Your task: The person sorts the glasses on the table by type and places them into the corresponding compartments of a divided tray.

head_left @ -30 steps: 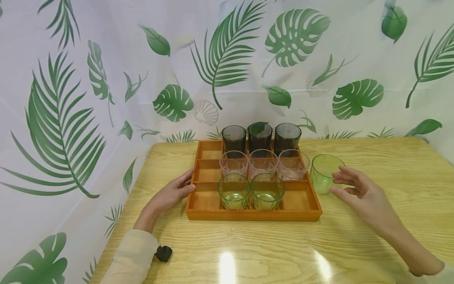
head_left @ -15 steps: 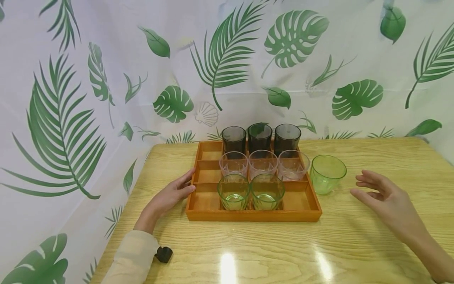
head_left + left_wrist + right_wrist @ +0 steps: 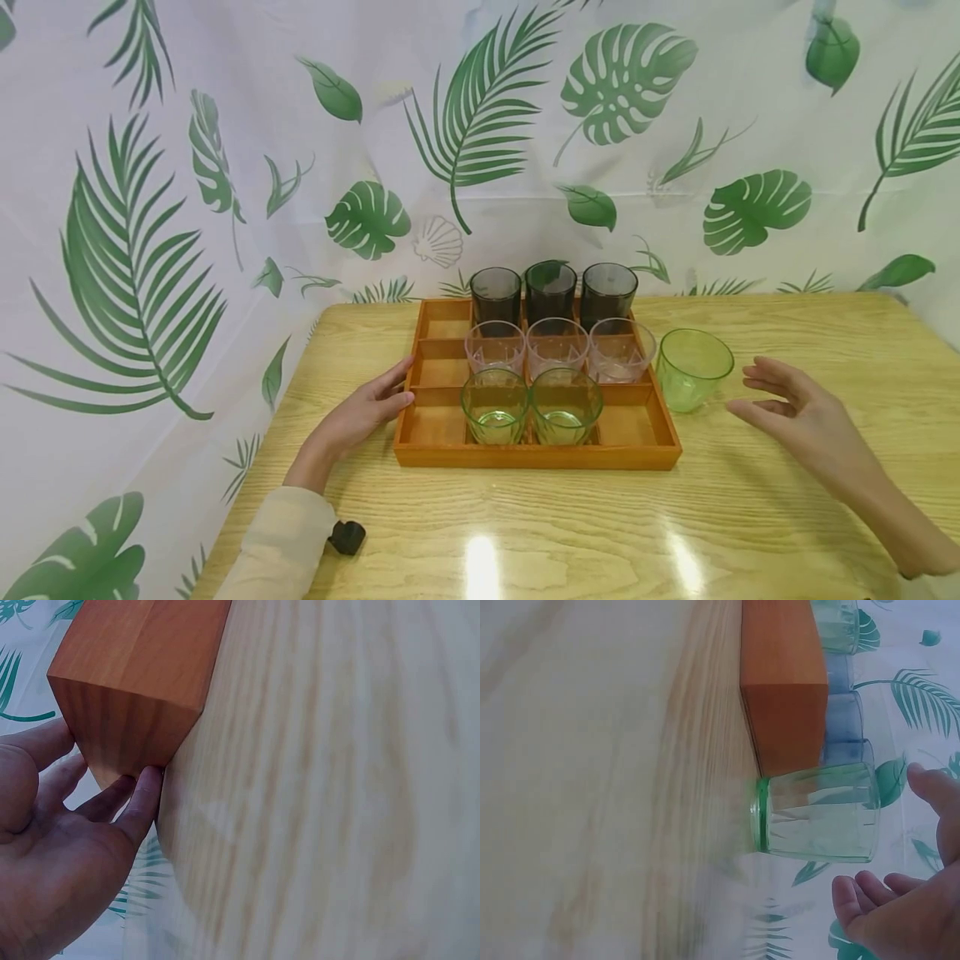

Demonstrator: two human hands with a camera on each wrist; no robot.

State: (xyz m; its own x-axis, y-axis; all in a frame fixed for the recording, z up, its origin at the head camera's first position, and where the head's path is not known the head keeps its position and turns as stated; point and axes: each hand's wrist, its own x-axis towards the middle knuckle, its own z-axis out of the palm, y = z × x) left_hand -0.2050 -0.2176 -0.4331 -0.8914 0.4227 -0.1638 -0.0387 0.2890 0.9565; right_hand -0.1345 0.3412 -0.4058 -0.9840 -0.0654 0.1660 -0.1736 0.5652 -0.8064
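My left hand (image 3: 366,417) rests against the left side of a wooden compartment tray (image 3: 540,456), fingertips touching its outer wall in the left wrist view. A green glass (image 3: 692,371) stands upright on the table just right of the tray. Beside it my right hand (image 3: 798,417) hovers with relaxed fingers and holds nothing; a gap separates thumb and fingers from the glass. Inside the tray, two green glasses (image 3: 493,408) occupy the front row. Three pinkish clear glasses (image 3: 557,350) fill part of the middle row, and three dark grey glasses (image 3: 551,298) stand at the back.
The tray's front right compartment (image 3: 630,423) and its left column (image 3: 438,363) hold no glass. A leaf-printed cloth (image 3: 510,167) hangs behind and to the left of the wooden table (image 3: 570,533). A small black object (image 3: 347,537) sits at the left sleeve.
My right hand pulled back from the green glass to the right, then came slightly nearer again. The glass stayed beside the tray, and my left hand kept its place.
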